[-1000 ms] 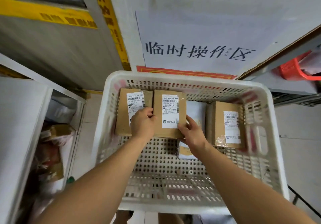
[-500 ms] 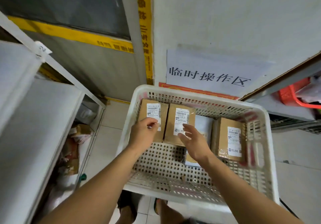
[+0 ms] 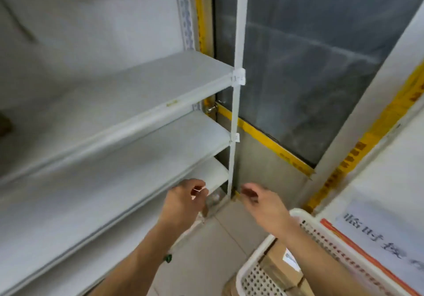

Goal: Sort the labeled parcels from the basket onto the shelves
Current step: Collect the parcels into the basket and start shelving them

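Observation:
White metal shelves fill the left: an upper board, a middle board and a lower one, all bare where visible. The white perforated basket sits at the lower right with brown labeled parcels inside, partly hidden by my right forearm. My left hand hovers in front of the lower board, fingers curled, thumb and forefinger pinching a small white slip. My right hand hangs beside it above the floor, fingers loosely curled and holding nothing.
The shelf's white upright post carries small paper tags. Behind it is a glass door edged with yellow tape. A paper sign hangs on the wall at right. A small green object lies on the tiled floor.
My view has swung left and up from the basket to the shelves. Both hands have left the parcels and lifted out of the basket toward the shelf post.

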Available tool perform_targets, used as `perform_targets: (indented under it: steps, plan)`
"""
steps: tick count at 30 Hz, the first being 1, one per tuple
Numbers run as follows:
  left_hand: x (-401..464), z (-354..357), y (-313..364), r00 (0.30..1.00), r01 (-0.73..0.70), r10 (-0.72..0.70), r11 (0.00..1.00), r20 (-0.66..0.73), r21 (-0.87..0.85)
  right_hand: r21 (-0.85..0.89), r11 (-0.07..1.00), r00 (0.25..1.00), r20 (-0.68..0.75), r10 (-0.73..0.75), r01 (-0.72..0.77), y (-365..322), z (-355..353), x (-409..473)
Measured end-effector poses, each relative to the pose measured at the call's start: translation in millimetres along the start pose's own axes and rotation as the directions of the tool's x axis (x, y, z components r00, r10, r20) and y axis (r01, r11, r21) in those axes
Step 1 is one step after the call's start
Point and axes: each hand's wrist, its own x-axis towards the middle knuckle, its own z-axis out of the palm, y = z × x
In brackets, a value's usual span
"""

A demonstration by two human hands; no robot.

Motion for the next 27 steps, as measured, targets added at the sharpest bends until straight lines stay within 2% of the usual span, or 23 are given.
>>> perform_targets:
  steps: [4,8,14,19,21,23,24,27]
  plan:
    - [-15,-108,-32,0.964,0.06,-0.043,0.997,-0.262,0.056,0.006,0.976,0.971,0.1,-0.218,0.219,-105,34,32]
    - [-40,-203,-63,0.879,0.127,-0.077,0.989,-0.471,0.076,0.046,0.906,0.881,0.215,-0.421,0.421,-213,71,47]
    - [-86,-313,-99,0.68,0.284,-0.111,0.951,-0.725,0.121,0.126,0.772,0.728,0.271,-0.63,0.623,-352,143,55]
    - [-129,-370,-122,0.505,0.364,-0.097,0.925,-0.858,0.109,0.198,0.682,0.609,0.324,-0.724,0.704,-440,207,48]
    - [-145,-385,-133,0.407,0.385,-0.095,0.92,-0.909,0.077,0.21,0.649,0.574,0.324,-0.752,0.732,-467,233,43]
    - [-155,-397,-146,0.324,0.445,-0.144,0.896,-0.935,0.016,0.223,0.681,0.598,0.341,-0.725,0.698,-489,258,38]
    - [-157,-402,-153,0.309,0.486,-0.206,0.873,-0.929,-0.032,0.235,0.723,0.632,0.361,-0.685,0.649,-498,268,35]
    - [-161,-408,-173,0.336,0.544,-0.417,0.818,-0.844,-0.187,0.238,0.814,0.702,0.416,-0.578,0.529,-519,295,32]
